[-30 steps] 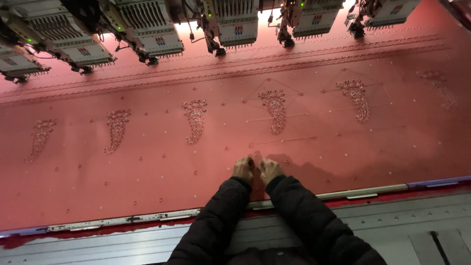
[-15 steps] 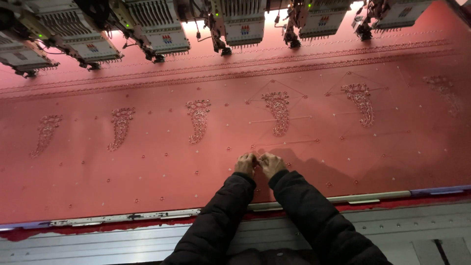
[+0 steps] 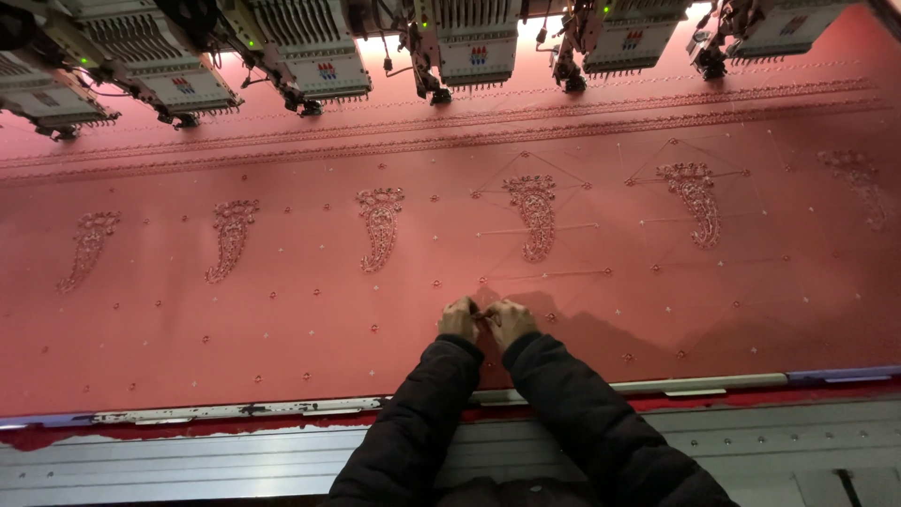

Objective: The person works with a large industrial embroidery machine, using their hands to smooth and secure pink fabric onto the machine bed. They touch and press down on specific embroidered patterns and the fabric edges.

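We see the red cloth [image 3: 282,319] stretched flat, its near edge along the grey frame rail [image 3: 235,411], embroidery heads [image 3: 474,47] lining the far edge; wide open cloth lies on both sides. Our left hand [image 3: 458,319] and right hand [image 3: 510,322] meet, fingers pinched narrow on the cloth between them; whether they hold a thread, we cannot tell.

Warm, dim light falls from lamps behind the embroidery heads [image 3: 474,47] at the far edge, glaring there; the red fabric [image 3: 282,319] darkens rightward, edges bowed, detail soft.
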